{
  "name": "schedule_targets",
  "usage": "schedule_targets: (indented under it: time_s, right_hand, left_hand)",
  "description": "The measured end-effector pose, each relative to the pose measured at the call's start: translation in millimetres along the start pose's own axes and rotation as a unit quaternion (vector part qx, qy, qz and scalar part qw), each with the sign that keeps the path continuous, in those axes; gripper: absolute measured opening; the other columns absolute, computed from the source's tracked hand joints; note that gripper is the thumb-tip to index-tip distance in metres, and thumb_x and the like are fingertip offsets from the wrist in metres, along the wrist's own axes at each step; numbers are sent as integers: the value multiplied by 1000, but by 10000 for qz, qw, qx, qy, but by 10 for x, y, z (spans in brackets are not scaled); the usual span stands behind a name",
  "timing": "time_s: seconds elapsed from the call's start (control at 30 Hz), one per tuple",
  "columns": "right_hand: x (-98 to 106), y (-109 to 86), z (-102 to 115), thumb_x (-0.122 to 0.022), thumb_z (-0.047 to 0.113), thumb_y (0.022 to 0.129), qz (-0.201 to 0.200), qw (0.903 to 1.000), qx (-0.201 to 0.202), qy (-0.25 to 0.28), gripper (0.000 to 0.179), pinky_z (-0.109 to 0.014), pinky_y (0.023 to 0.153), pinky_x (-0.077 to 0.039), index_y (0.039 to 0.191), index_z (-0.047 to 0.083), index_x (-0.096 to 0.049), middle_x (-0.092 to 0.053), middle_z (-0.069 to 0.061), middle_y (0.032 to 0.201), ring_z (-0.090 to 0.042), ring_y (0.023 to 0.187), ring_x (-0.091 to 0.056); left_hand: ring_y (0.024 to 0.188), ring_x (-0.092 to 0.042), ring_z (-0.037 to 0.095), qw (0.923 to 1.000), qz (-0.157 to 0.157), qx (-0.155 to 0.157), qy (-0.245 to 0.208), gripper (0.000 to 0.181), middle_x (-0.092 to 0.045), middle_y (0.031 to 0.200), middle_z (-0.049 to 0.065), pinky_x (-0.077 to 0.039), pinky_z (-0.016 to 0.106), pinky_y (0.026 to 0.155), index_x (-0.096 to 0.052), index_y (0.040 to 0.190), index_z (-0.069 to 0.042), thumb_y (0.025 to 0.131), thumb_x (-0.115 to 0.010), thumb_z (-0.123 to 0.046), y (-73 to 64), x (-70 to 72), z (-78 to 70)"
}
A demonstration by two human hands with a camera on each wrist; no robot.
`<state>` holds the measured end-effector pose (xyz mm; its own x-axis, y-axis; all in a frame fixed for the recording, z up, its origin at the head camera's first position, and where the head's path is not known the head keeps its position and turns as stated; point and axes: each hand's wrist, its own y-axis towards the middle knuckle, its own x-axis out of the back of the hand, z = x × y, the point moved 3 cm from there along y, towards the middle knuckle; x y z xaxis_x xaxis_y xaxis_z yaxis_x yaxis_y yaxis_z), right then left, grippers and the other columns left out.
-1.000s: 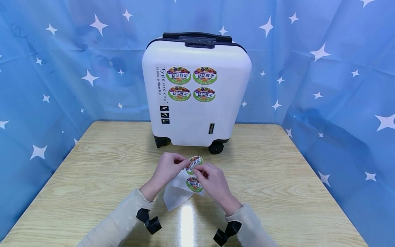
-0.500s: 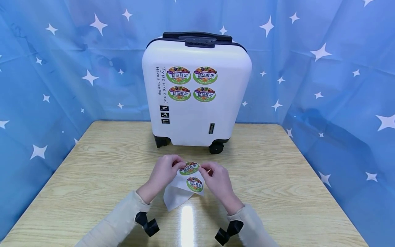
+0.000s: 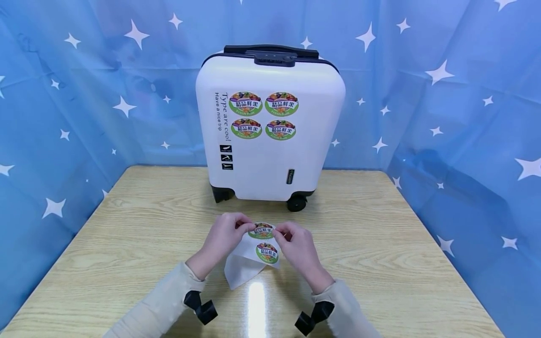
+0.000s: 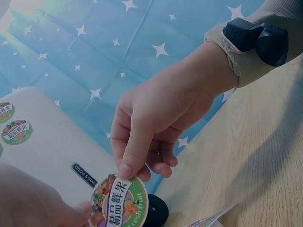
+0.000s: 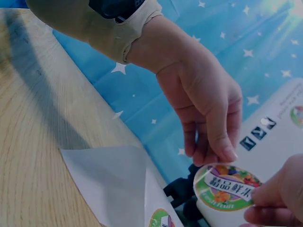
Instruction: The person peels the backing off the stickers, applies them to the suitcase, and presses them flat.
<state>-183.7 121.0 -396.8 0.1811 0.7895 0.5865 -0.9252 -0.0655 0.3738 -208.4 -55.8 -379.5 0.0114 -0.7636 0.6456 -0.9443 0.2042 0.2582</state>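
Observation:
An oval fruit-print sticker (image 3: pixel 261 231), green-edged with dark lettering, is stretched level between my two hands. Thumb and fingers of my left hand (image 3: pixel 223 235) pinch its left end; those of my right hand (image 3: pixel 298 249) pinch the right end. In the left wrist view, the sticker (image 4: pixel 120 203) is seen lifted off the tabletop, with the right hand (image 4: pixel 156 109) at its edge. Under the hands lies a white backing sheet (image 3: pixel 242 271) with a folded corner, bearing another oval sticker (image 3: pixel 267 253).
Behind the hands stands a white suitcase (image 3: pixel 253 173) on the wooden table (image 3: pixel 372 244), with several matching stickers (image 3: pixel 282 104) in two rows on its front. Printed text and small black icons run down its left side. A starry blue curtain (image 3: pixel 422 112) surrounds the table.
The held sticker has turned from slanted to level and dropped slightly. My right hand has shifted its pinch out to the sticker's right end; the hands are slightly farther apart.

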Motion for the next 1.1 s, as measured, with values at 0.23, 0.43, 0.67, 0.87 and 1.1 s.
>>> schedule_targets:
  time_s: [0.23, 0.43, 0.67, 0.87, 1.1]
  right_hand:
    - [13, 22, -8, -67, 13, 86, 18, 9996, -132, 261, 8, -23, 50, -42, 86, 5, -67, -58, 3, 71, -11, 60, -49]
    - [16, 33, -26, -66, 12, 87, 47, 9964, -364, 764, 6, -23, 50, -45, 87, 6, -66, -60, 0, 73, -17, 59, -57]
    - [15, 43, -54, -66, 12, 87, 74, 9873, -674, 1439, 8, -21, 49, -43, 87, 4, -66, -61, -9, 73, -30, 63, -60]
    - [25, 81, -29, -65, 14, 88, 13, 9861, -841, 1436, 9, -22, 50, -43, 88, 5, -66, -60, -5, 73, -29, 64, -60]
    - [24, 135, -43, -65, 13, 87, -94, 9857, -925, 1404, 8, -23, 49, -42, 87, 6, -66, -59, -4, 71, -21, 60, -58]
  left_hand:
    - [66, -56, 10, 9995, -99, 220, -195, 6, -66, 78, 0, -47, 25, 57, -70, 85, -6, 85, -68, -13, -3, 17, 28]
    - [65, -54, 11, 9987, -96, 325, -375, 6, -64, 77, 0, -47, 25, 56, -70, 85, -6, 85, -68, -13, 8, 19, 73]
    - [62, -54, 11, 9984, -149, 237, -495, 6, -64, 73, -1, -46, 25, 53, -69, 82, -7, 85, -68, -12, 22, 19, 111]
    - [62, -53, 12, 9972, -306, 213, -643, 8, -63, 73, -2, -46, 25, 54, -69, 82, -8, 85, -69, -15, 33, 39, 109]
    - [61, -52, 11, 9970, -381, -69, -670, 7, -63, 73, -1, -46, 24, 53, -69, 84, -8, 86, -68, -14, 48, 39, 120]
